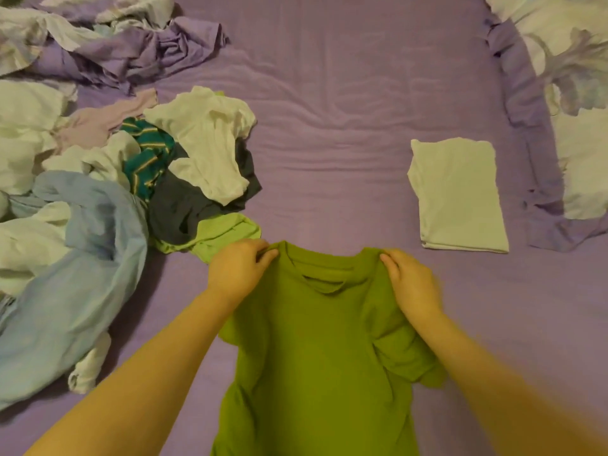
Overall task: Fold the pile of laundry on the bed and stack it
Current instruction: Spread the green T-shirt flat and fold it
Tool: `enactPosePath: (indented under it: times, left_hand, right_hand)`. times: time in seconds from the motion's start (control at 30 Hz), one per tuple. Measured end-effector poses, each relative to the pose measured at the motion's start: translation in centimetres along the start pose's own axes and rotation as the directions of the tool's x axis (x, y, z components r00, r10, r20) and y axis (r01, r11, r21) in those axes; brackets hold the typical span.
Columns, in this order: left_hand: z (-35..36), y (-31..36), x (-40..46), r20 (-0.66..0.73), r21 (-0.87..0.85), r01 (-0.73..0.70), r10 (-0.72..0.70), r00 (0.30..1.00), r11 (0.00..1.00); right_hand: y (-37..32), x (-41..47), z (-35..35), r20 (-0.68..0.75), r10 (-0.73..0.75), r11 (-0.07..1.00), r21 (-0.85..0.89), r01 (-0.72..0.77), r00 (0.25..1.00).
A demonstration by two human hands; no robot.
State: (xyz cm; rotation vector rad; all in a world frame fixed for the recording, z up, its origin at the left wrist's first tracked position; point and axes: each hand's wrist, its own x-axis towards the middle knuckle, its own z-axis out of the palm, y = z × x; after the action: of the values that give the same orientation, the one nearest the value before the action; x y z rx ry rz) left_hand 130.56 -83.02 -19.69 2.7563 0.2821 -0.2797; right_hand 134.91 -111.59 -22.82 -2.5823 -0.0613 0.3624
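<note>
Both hands pinching the green shirt [316, 340] at the shoulders: left hand [238, 271] at one side of the collar, right hand [411, 284] at the other. Shirt hanging below them over the bed [329, 110]. Soft, light, floppy, so shoulder seams are probably the best grip. Pile [115, 166] lying left of the left hand, folded white shirt [457, 195] just beyond the right.

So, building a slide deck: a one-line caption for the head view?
Both hands hold a green T-shirt by its shoulders, beside one folded white garment.
</note>
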Motion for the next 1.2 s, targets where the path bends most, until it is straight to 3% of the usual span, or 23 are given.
enactPosePath:
  times: [0.17,0.37,0.43,0.53,0.67,0.8,0.93,1.07,1.2]
  left_hand:
    - [-0.4,-1.5,5.8,-0.097,0.027,0.011,-0.008,0.995,1.0]
    - [3.8,-1.9,9.8,-0.023,0.076,0.071,-0.07,0.997,0.995]
    - [5.6,-1.8,9.7,0.001,0.136,0.081,-0.082,0.997,0.987]
    - [7.2,-1.1,8.8,-0.08,0.145,0.104,-0.094,0.992,0.984]
    - [8.2,2.6,7.7,-0.155,0.056,-0.146,0.153,0.976,0.988]
    - [9.8,7.7,7.7,-0.03,-0.069,-0.379,0.378,0.925,0.923]
    - [12.3,11.6,8.3,0.102,-0.083,-0.426,0.433,0.896,0.901]
    - [14.1,13.9,9.2,0.143,-0.069,-0.417,0.422,0.895,0.906]
    - [15.3,15.2,10.1,0.179,0.003,-0.396,0.389,0.904,0.918]
  right_hand:
    - [-0.2,5.1,0.5,-0.063,-0.071,0.993,-0.096,0.065,0.995]
    - [0.6,8.5,3.9,0.027,-0.086,0.959,-0.269,0.09,0.996]
    - [1.4,8.0,5.3,0.087,-0.091,0.96,-0.259,0.111,0.992]
    - [2.5,6.6,6.2,0.064,-0.097,0.97,-0.215,0.109,0.993]
    - [4.3,4.0,5.4,0.01,-0.024,0.987,-0.157,0.025,1.0]
    - [6.5,0.7,4.9,0.068,0.057,0.994,-0.102,-0.05,0.996]
    - [8.7,-1.9,4.5,0.104,0.036,0.993,-0.119,-0.024,0.994]
    - [10.3,-3.5,4.5,0.005,-0.017,0.981,-0.194,0.017,1.0]
    - [11.2,-3.7,4.1,0.093,0.134,0.97,-0.217,-0.111,0.987]
